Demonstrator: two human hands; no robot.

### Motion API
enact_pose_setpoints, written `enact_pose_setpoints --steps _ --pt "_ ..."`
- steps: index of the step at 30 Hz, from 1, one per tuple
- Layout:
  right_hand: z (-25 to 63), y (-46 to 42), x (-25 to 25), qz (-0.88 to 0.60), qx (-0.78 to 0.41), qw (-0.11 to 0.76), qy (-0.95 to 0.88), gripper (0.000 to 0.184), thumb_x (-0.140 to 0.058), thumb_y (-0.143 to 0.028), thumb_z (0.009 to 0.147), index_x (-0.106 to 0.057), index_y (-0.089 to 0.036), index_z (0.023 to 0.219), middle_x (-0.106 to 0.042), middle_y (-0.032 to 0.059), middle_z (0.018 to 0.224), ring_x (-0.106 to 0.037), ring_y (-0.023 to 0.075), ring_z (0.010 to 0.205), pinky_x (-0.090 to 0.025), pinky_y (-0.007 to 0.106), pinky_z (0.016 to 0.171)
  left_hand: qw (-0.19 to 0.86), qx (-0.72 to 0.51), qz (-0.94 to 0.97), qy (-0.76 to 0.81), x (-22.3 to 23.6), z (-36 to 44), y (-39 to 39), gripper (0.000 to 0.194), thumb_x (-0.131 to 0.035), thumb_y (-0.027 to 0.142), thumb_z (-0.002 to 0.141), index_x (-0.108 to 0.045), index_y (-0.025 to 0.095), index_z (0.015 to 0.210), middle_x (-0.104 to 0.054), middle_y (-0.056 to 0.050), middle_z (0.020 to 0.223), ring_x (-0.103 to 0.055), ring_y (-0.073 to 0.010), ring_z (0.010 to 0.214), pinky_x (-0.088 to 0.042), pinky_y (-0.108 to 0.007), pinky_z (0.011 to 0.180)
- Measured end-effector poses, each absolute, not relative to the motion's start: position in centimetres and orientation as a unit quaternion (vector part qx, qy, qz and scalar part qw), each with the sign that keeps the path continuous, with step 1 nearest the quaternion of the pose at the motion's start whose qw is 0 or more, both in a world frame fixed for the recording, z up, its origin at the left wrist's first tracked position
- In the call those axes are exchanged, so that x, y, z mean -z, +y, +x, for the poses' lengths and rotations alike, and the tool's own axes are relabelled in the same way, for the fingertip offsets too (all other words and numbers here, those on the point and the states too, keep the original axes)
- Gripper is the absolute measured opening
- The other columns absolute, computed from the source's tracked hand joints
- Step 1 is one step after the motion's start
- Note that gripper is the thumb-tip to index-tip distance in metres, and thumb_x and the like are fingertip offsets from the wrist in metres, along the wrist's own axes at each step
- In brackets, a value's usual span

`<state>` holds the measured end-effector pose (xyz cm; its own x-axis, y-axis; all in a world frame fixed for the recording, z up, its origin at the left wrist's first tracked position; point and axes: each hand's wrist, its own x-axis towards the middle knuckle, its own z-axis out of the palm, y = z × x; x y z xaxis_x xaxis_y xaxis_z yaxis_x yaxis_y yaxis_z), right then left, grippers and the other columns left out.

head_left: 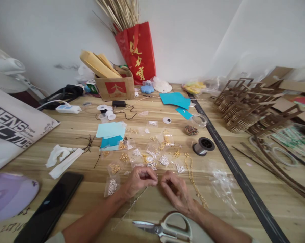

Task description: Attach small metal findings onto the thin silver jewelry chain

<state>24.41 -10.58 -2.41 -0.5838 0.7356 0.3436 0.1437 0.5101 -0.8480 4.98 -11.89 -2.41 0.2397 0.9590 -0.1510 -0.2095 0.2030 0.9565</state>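
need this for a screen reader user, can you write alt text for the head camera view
Two hands meet over a wooden table, the left hand pinching a thin chain and the right hand closed beside it. Small bags of beads lie just beyond, with scissors near the wrists and a phone at left.

- I see a pale wooden table (66,135), matt, its grain showing.
- The chain (132,206) in my left hand (138,180) looks like thin metal, though it's blurred.
- Scissors (164,227): shiny steel blades, smooth plastic handles.
- Phone (51,206): glossy black glass.
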Motion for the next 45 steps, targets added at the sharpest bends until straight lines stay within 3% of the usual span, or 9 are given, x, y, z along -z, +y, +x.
enact_pose_setpoints --steps 12,45 --pt "24.56 -10.47 2.62 -0.279 -0.419 0.361 -0.785 0.009 -0.047 -0.017 0.093 -0.05 -0.02 0.085 -0.05 -0.0012 0.073 -0.045 0.0115 0.061 -0.036 0.022 0.055 0.647 -0.45 0.464 0.404 2.4 4.78 -11.9 0.009 -0.075 0.021 0.071 -0.071 0.013 0.07 -0.062 -0.001 0.068 -0.054 -0.0114 0.067 -0.04 -0.023 0.065" --pt "24.32 -10.45 2.0 -0.284 -0.412 0.367 -0.784 0.012 -0.047 -0.019 0.093 -0.052 -0.019 0.083 -0.052 -0.0002 0.07 -0.046 0.0107 0.057 -0.036 0.022 0.051 0.663 -0.442 0.431 0.424 2.16 4.95 -11.93 0.014 -0.077 0.026 0.069 -0.074 0.013 0.073 -0.068 -0.003 0.064 -0.059 -0.0129 0.061 -0.046 -0.025 0.063"
